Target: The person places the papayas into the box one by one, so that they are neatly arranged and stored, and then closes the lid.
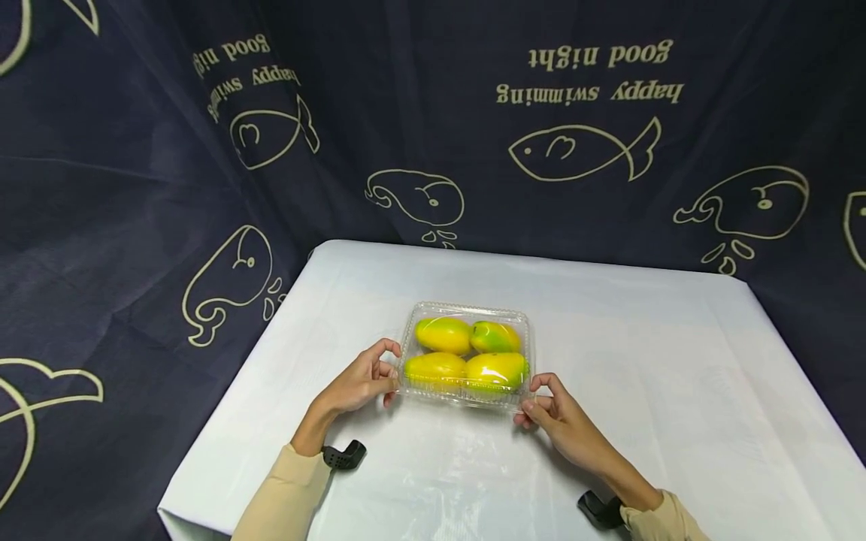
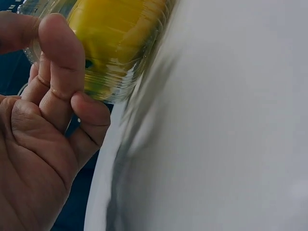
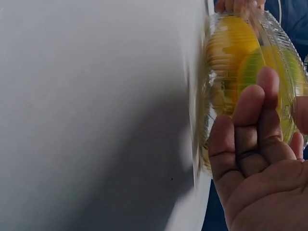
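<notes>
A clear plastic clamshell box with its lid down sits near the middle of the white table. Several yellow-green mangoes lie inside it in two rows. My left hand holds the left rim of the box between thumb and fingers. At the front right corner, the right hand pinches the rim, thumb on top. In the left wrist view, curled fingers touch the ribbed side wall. The right wrist view shows fingertips against the opposite wall, close to the tabletop.
A white cloth covers the table. Dark blue curtains with fish and whale drawings hang behind it and along the left side. Black bands sit on both wrists, below beige sleeves.
</notes>
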Tool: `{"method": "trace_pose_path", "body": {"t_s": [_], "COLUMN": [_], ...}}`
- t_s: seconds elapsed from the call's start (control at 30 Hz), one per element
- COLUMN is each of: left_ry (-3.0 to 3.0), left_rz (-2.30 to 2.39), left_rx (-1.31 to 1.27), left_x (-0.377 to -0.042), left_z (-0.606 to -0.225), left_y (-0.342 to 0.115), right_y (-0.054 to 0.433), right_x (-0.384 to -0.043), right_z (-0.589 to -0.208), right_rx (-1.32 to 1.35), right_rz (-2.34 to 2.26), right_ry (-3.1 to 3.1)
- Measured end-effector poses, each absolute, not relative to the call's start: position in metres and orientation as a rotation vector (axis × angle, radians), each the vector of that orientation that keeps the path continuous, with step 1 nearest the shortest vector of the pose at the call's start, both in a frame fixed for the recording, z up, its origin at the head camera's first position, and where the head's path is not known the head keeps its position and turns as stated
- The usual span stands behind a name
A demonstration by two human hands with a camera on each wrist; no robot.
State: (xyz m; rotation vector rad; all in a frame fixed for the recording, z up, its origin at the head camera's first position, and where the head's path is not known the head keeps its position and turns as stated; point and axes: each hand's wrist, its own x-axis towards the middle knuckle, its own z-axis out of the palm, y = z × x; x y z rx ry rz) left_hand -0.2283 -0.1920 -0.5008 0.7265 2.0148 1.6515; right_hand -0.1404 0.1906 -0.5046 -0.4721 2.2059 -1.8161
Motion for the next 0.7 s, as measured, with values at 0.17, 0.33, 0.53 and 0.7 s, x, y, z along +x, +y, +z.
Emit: {"method": "trace_pose_path", "body": {"t_s": [0.17,0.33,0.53,0.7], "left_ry": [2.028,2.018,2.106,2.334], "left_rz": [1.633,1.648,1.644,1.595], "left_rx": [0.761,0.847,0.845,0.815], "left_x": [-0.2312,-0.2338,-0.2338,-0.2336], "left_z": [-0.5043,-0.5051,-0.5001,-0.4995], "left_y": [-0.1944,-0.1971,-0.1998,-0.2008], "right_y": [0.1912,0.1920,0.1936,0.1938], "right_x": [-0.1416,-0.1418,-0.1413,-0.1414], "right_z": [-0.5043,-0.5043,-0.5006,-0.4988], "right_rx": [-0.478,-0.404,-0.329,-0.309], "right_rz": [-1.816,-1.745,-1.661,-1.580], "right_ry": [2.236,2.428,2.592,2.722]}}
